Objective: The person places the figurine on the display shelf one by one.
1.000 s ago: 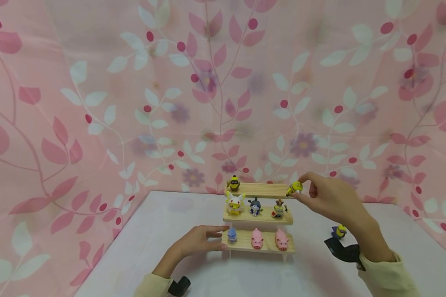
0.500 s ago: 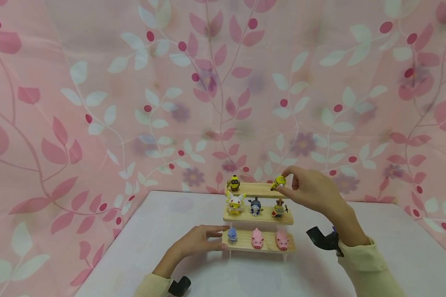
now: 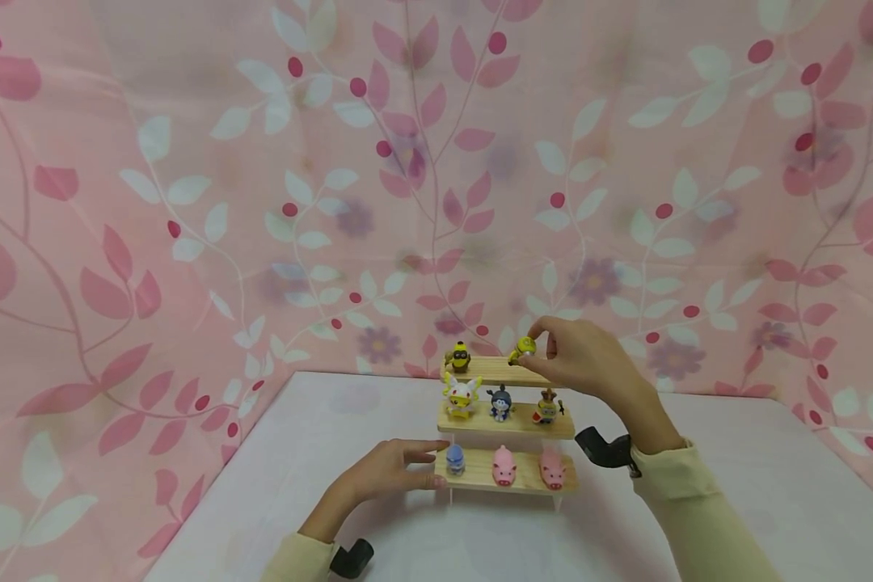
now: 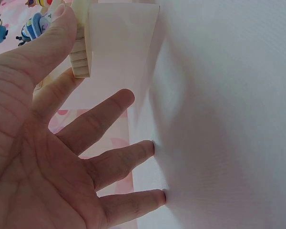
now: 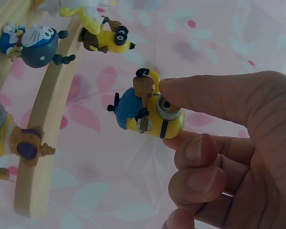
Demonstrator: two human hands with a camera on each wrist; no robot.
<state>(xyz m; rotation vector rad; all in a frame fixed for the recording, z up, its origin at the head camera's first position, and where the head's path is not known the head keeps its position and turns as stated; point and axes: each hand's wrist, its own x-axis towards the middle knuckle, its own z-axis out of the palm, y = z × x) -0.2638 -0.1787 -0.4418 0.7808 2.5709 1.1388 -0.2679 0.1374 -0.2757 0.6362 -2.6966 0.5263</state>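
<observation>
My right hand (image 3: 582,356) pinches a yellow Minion figurine (image 5: 171,119) between thumb and forefinger. The figurine wears blue overalls and carries a small brown guitar. It is tilted over the top board (image 3: 487,369) of a three-step wooden display stand, right of a Minion figurine with a black cap knob (image 3: 461,357). At the lowest board (image 3: 476,469), my left hand (image 3: 385,473) grips the left end with thumb and forefinger. Its other fingers (image 4: 128,160) are spread, with tips at the white tabletop.
On the middle step stand a white-and-yellow eared figurine (image 3: 461,398), a dark-haired figurine (image 3: 500,404) and a crowned Minion (image 3: 546,408). The lowest step bears a blue figurine (image 3: 455,461) and two pink pigs (image 3: 504,467). A pink floral cloth (image 3: 436,202) hangs behind.
My right hand has carried the guitar Minion leftward from beyond the stand's right end to over the top board. My left hand has stayed at the lowest board.
</observation>
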